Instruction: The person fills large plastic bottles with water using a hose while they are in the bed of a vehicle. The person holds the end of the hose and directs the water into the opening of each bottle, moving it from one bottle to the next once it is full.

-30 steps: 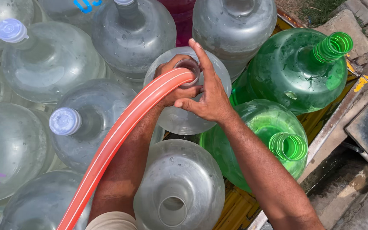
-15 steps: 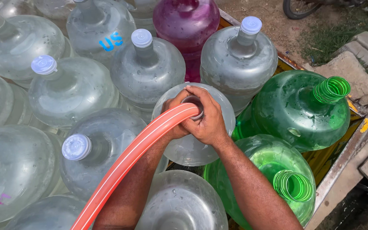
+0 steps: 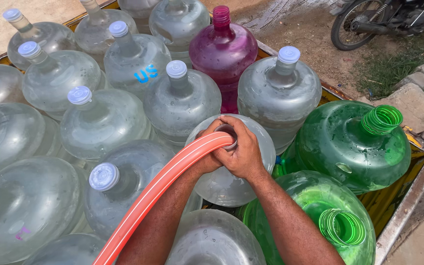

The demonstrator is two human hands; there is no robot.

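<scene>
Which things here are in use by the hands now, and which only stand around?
In use: orange hose; clear open jug; left hand and right hand, both at the jug's mouth.

Standing around: capped clear jugs; purple jug; green jugs; motorcycle.

The open jug (image 3: 222,172) stands at the centre of the frame, packed among other jugs on the cart bed (image 3: 408,196). The hose (image 3: 158,189) runs from the bottom left up to its mouth, where the right hand (image 3: 241,152) and the left hand (image 3: 207,159) meet, touching each other over the neck. Capped jugs (image 3: 104,122) fill the left half and the top of the frame in close rows. One capped jug (image 3: 278,93) stands just behind the open one, with another jug (image 3: 222,54) to its left. Two uncapped jugs (image 3: 354,142) lie tilted at the right, one before the other. Beyond the cart's edge, in the upper right corner, stands a motorcycle wheel (image 3: 359,24) on the ground.
</scene>
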